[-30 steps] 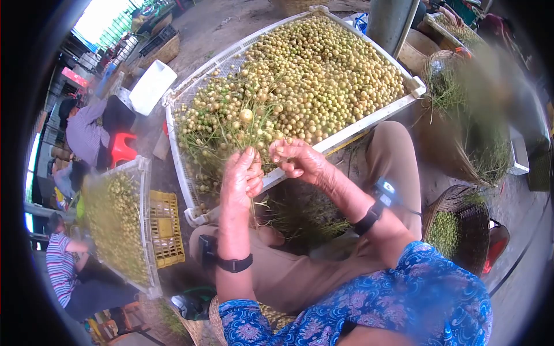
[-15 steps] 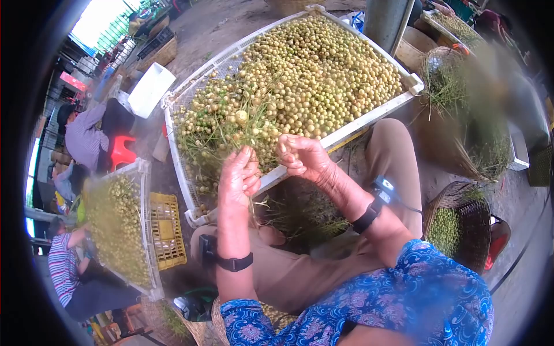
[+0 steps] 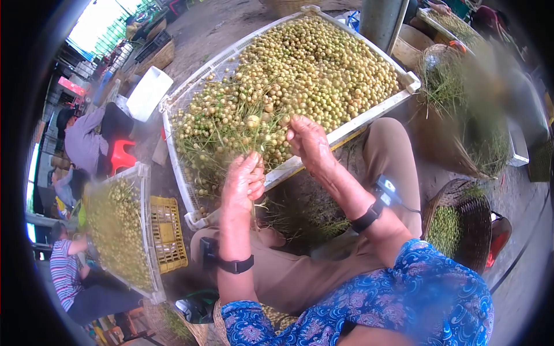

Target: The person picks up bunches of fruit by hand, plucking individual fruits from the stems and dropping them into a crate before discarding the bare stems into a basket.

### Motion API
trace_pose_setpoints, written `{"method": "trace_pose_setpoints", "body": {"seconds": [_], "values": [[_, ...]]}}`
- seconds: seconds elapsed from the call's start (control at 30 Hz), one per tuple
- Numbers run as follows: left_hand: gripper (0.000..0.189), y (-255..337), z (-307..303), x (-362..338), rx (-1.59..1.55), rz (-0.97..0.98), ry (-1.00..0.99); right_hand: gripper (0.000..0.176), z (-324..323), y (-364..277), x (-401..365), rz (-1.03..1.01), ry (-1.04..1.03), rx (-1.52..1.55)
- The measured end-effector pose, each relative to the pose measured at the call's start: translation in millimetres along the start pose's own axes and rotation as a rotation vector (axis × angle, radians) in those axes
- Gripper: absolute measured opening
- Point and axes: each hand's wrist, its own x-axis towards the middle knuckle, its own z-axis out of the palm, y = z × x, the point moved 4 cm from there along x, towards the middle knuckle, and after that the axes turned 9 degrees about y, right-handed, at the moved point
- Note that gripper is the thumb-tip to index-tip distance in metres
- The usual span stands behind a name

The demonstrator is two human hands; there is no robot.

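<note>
My left hand (image 3: 243,183) is closed around a bunch of thin green stems (image 3: 231,130) that carry small yellow-green round fruits, held over the near edge of a big white plastic tray (image 3: 173,167). The tray is heaped with loose round fruits (image 3: 323,63). My right hand (image 3: 309,141) reaches forward to the top of the bunch, its fingertips pinched at a fruit on the stems. Both wrists wear black bands.
Stripped stems lie on the ground (image 3: 306,216) between my knees. A woven basket of green bits (image 3: 456,228) stands at the right. A second tray of fruit (image 3: 118,230) and a yellow crate (image 3: 166,230) are at the left, near other seated people (image 3: 86,141). A grey post (image 3: 384,20) rises behind.
My right hand has moved up and forward from beside the left hand to the fruits at the top of the bunch. The left hand has kept its grip, shifting slightly down.
</note>
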Motion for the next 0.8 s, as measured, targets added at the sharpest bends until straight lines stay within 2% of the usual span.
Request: {"method": "trace_pose_setpoints", "body": {"seconds": [0.03,0.13,0.17,0.2,0.27,0.3,0.43,0.57,0.73,0.8], "values": [[0.018,-2.9,1.8,1.0,-0.006,-0.012,0.001,0.022,0.3,-4.3,-0.3,-0.059,0.038,0.0],[0.017,-2.1,-1.4,0.9,-0.027,-0.022,0.015,0.018,-15.6,-12.9,10.5,-0.042,0.108,0.121],[0.017,1.5,-1.9,-1.3,-0.039,-0.016,0.016,0.016,-18.8,-14.4,10.6,0.019,0.017,0.131],[0.018,3.9,-2.3,-2.1,-0.052,-0.012,0.017,0.016,-22.1,-13.2,11.4,0.017,0.016,0.132],[0.017,2.9,-3.1,-0.4,-0.076,-0.016,0.017,0.021,-12.4,-7.8,-1.3,0.238,-0.182,0.109],[0.017,2.4,-3.0,-0.2,-0.073,-0.014,0.013,0.029,-7.4,-6.1,-6.3,0.273,-0.23,0.131],[0.018,0.8,-2.6,0.4,-0.031,-0.01,0.015,0.031,11.1,0.5,-15.9,0.29,-0.382,0.063],[0.02,0.1,-2.2,0.3,0.001,-0.002,-0.005,0.02,8.4,3.0,-12.5,0.297,-0.316,0.137],[0.019,3.9,-0.5,-4.2,-0.023,0.011,-0.018,0.02,0.5,-1.3,-10.8,0.323,-0.26,0.25],[0.018,4.6,-1.1,-4.5,-0.017,0.01,-0.022,0.019,-3.2,0.1,-6.0,0.361,-0.288,0.413]]}}
